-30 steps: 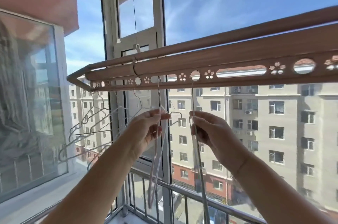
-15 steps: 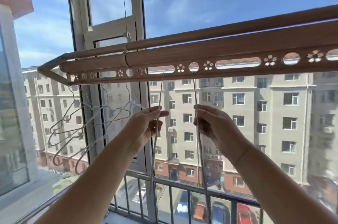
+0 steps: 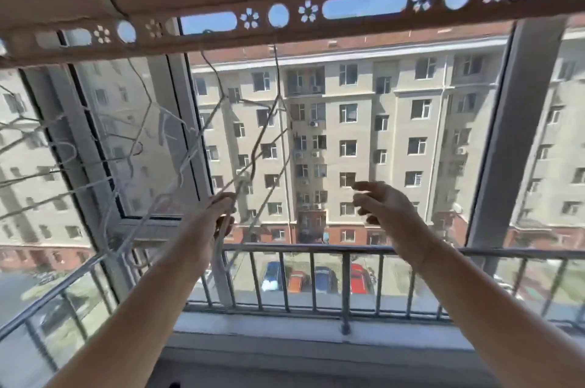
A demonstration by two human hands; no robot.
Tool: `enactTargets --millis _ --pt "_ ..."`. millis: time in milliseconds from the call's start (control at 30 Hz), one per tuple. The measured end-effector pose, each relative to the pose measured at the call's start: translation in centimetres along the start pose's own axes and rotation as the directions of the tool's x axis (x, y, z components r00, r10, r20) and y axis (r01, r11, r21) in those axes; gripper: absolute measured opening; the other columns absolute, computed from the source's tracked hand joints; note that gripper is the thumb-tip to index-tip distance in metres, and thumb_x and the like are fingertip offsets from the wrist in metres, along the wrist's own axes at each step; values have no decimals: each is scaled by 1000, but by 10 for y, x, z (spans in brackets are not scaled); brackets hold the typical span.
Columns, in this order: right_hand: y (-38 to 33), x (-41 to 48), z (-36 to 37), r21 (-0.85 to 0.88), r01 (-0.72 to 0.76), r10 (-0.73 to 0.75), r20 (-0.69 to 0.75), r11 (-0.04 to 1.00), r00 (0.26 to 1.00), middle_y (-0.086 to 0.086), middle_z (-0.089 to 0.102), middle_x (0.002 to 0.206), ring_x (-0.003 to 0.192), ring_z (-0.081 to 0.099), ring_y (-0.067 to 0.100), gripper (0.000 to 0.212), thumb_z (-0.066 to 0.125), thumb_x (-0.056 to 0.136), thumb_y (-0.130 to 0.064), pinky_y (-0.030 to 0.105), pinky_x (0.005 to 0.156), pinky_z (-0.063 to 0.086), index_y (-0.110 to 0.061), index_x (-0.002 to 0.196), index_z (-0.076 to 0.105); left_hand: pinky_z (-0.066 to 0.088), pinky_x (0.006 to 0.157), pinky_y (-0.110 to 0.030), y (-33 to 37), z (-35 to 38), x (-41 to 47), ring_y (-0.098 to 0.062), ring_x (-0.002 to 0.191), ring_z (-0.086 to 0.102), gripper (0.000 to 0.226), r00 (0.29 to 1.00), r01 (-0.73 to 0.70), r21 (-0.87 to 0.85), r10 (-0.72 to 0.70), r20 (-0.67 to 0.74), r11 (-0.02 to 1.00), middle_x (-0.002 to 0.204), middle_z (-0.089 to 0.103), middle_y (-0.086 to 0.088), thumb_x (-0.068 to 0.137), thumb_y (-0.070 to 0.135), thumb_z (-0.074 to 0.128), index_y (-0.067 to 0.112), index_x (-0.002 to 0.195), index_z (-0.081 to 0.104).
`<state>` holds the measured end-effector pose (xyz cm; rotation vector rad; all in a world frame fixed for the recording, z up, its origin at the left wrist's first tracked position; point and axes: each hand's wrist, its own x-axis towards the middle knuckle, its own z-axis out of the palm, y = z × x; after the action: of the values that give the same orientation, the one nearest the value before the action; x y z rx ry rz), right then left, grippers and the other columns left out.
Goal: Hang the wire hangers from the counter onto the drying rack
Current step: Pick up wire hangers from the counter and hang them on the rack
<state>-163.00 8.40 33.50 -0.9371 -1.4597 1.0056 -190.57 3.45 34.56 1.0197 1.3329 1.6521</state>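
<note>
The brown drying rack [image 3: 364, 30] runs across the top, its bar pierced with round holes and flower cut-outs. Two wire hangers hang from it near the middle. My left hand [image 3: 218, 216] is shut on the lower wire of the left hanger [image 3: 218, 109]. The right hanger [image 3: 280, 121] hangs free from a round hole. My right hand [image 3: 383, 204] is just right of it, fingers apart, holding nothing. Several more wire hangers [image 3: 104, 166] hang from the rack at the left, blurred.
A metal balcony railing [image 3: 316, 251] crosses below the hands, with a sill under it. Window frames stand at left [image 3: 82, 140] and right [image 3: 497, 147]. Apartment blocks and parked cars lie beyond the glass.
The view has tilted down and moved closer under the rack. My right hand has let go of its hanger and opened. My left hand still grips its hanger, lower down.
</note>
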Motion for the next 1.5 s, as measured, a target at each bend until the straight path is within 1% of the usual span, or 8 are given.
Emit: enactTargets --millis 167,267,367,533,800,967,1167,1500 --pt "35 -36 -52 -121 -84 78 -55 989 995 8 63 109 98 59 16 38 64 85 -16 14 70 47 -12 122 56 42 71 -28 -80 35 -21 -18 87 59 13 952 123 183 -168 257 975 89 67 -1 92 16 56 16 102 64" --pt "46 -59 -87 -222 -98 79 -93 970 993 5 56 117 107 53 14 54 70 81 -22 9 73 43 -12 130 49 43 81 -26 -110 75 -39 -18 107 57 29 878 21 317 -169 448 948 112 66 0 90 22 60 18 118 60" --pt "61 -81 -130 -315 -128 81 -160 940 984 2 49 129 120 46 14 74 75 75 -31 19 96 38 -13 138 41 44 84 -16 -125 126 -58 -11 113 54 45 792 -79 364 -163 588 928 123 59 4 87 24 64 19 130 51" --pt "75 -131 -215 -427 -205 78 -295 881 952 -1 42 138 130 38 14 82 76 70 -41 31 109 31 -18 139 38 40 104 -35 -149 222 -98 -11 121 49 60 657 -211 370 -149 739 905 129 55 5 81 27 71 23 135 46" --pt "80 -238 -379 -316 -413 193 -546 854 816 9 41 140 129 39 21 69 72 79 -24 31 101 37 -20 138 36 35 95 -23 -174 389 -213 -10 117 49 59 491 -292 304 -130 862 907 124 55 3 80 18 72 16 133 47" --pt "78 -311 -481 -298 -485 190 -660 822 727 10 44 135 126 43 20 67 72 79 -24 37 101 40 -20 136 38 38 104 -30 -188 487 -290 -13 119 50 58 403 -311 262 -123 907 913 126 57 0 79 23 73 16 132 49" --pt "65 -389 -585 -276 -533 160 -758 800 633 9 43 138 126 42 18 68 72 79 -22 25 94 35 -16 138 37 34 92 -21 -205 596 -382 -12 117 51 53 298 -310 218 -123 947 926 124 58 1 80 19 73 17 128 51" --pt "66 -466 -727 -177 -596 95 -913 783 397 3 46 130 116 44 13 62 71 79 -22 24 94 36 -18 133 41 35 95 -21 -227 763 -469 -10 122 49 57 66 -348 131 -115 991 928 129 56 4 80 23 72 20 132 49"
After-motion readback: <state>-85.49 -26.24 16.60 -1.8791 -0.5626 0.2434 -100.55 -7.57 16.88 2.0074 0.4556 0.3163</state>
